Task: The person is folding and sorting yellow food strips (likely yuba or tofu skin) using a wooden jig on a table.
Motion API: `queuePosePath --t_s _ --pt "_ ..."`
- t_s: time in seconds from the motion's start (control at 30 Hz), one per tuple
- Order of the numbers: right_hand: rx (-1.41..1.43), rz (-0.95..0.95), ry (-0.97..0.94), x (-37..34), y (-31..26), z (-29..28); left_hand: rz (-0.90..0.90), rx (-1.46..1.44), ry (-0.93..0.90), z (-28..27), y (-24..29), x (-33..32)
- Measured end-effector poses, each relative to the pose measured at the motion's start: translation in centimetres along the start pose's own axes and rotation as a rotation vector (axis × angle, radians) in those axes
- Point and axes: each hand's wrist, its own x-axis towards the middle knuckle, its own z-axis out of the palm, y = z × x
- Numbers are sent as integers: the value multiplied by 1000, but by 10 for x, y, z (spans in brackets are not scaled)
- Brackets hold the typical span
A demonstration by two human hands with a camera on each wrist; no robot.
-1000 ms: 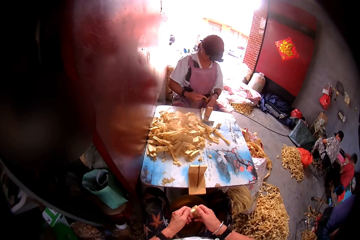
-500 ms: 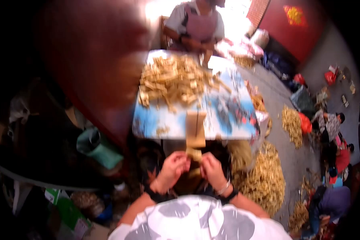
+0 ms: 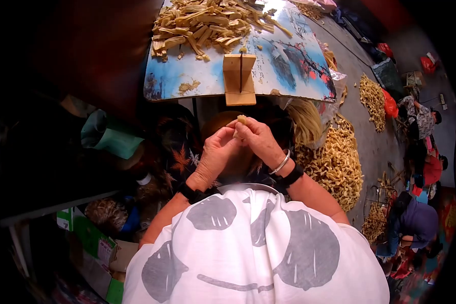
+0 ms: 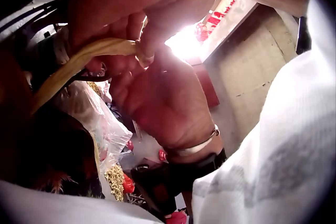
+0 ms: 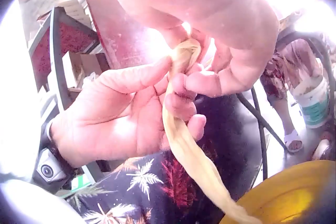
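Note:
Both hands meet over the lap and work on a long pale yellow strip (image 5: 191, 155). Its upper end is folded over into a small loop, while the rest hangs down in the right wrist view. My left hand (image 3: 220, 149) pinches the strip between thumb and fingers. My right hand (image 3: 261, 142), with a silver bracelet at the wrist, grips the folded end from the other side. In the left wrist view the strip (image 4: 79, 66) runs down to the left from the fingers. Only a small tip shows above the hands in the head view.
A picture-topped table (image 3: 177, 83) stands ahead, bearing a heap of yellow strips (image 3: 202, 25). At its near edge sits a wooden block stand (image 3: 233, 83) with a dark upright. A large pile of small yellow pieces (image 3: 334, 167) lies to the right. A yellow basin (image 5: 289, 192) is below the hands.
The head view has tilted down, so the table sits higher and the white shirt shows. The hands, apart with the strip between them half a second ago, have come together around its folded end.

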Motion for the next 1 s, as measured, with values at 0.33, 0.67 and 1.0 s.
queuePosePath --t_s 0.33,0.67,1.0 --pt "200 177 -202 -3 -17 -11 -104 87 72 -7 3 -3" --pt "472 359 -175 7 -8 -35 -193 39 -1 -25 17 -7" --pt "-51 -161 177 81 -33 -40 331 744 114 -32 76 96"
